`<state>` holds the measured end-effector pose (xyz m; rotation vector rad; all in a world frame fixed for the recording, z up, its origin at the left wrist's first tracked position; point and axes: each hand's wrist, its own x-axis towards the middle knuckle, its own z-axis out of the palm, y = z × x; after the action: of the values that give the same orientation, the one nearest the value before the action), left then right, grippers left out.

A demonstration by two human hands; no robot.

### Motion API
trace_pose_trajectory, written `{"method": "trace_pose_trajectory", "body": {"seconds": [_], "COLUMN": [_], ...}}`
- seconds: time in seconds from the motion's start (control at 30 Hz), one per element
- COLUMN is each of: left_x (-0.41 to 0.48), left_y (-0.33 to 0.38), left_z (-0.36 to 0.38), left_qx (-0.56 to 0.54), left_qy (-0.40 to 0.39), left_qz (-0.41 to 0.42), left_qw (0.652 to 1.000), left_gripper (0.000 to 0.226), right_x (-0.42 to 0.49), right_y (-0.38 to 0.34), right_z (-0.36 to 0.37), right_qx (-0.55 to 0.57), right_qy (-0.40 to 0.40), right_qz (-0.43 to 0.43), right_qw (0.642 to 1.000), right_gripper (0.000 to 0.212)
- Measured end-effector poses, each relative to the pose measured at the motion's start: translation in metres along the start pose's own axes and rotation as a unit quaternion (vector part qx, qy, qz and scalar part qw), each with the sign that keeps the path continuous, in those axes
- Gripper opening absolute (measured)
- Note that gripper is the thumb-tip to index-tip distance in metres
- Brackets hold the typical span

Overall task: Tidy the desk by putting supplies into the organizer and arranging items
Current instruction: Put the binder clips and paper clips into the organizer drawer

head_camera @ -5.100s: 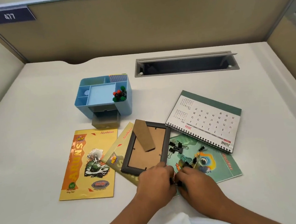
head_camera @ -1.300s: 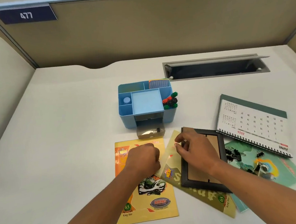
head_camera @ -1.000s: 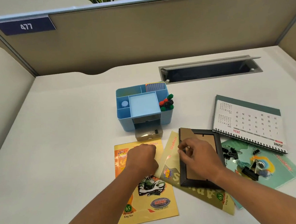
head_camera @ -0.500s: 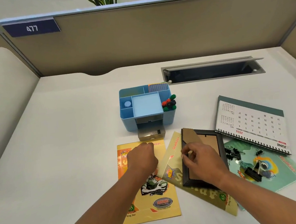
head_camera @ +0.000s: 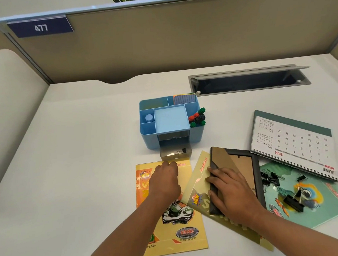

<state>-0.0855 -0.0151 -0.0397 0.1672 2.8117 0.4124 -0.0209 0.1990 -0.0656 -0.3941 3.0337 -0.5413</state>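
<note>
One white desk [head_camera: 86,153] in a cubicle, tan partition [head_camera: 158,44] behind, sign 477 [head_camera: 40,27], open cable tray [head_camera: 249,81] at rear. Blue organizer [head_camera: 150,137] mid-desk: drawer [head_camera: 176,153] pulled out with one binder clip [head_camera: 180,151] inside; spiky toys [head_camera: 198,117] in right compartment. Left hand [head_camera: 164,180] curled into a loose fist over yellow notebook [head_camera: 170,217], just short of drawer; can't tell if it holds anything. Right hand [head_camera: 230,191] fingers spread, pressing on photo frame [head_camera: 244,162]. More clips [head_camera: 269,178] on green notebook [head_camera: 319,203].

Left hand [head_camera: 164,180] loosely fisted, knuckles up, right hand [head_camera: 231,191] flat, fingers [head_camera: 214,171] spread, forearms extended
</note>
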Motion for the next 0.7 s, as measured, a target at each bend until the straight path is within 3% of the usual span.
{"method": "trace_pose_trajectory", "body": {"seconds": [0.13, 0.37, 0.7], "left_x": [0.0, 0.017, 0.015], "left_y": [-0.005, 0.009, -0.005], "left_z": [-0.003, -0.034, -0.036], "left_qx": [-0.013, -0.052, -0.104], "left_qy": [0.024, 0.137, 0.214], "left_qz": [0.013, 0.048, 0.013], "left_qw": [1.0, 0.988, 0.971], "left_gripper": [0.032, 0.024, 0.018], "right_x": [-0.001, 0.0, -0.001], "right_y": [0.0, 0.0, 0.0], "right_z": [0.001, 0.001, -0.001], "right_qx": [0.003, 0.005, 0.01], "right_qy": [0.005, 0.004, 0.0], "right_qz": [-0.002, -0.002, 0.003], "right_qw": [1.0, 1.0, 1.0], "right_gripper": [0.04, 0.041, 0.041]}}
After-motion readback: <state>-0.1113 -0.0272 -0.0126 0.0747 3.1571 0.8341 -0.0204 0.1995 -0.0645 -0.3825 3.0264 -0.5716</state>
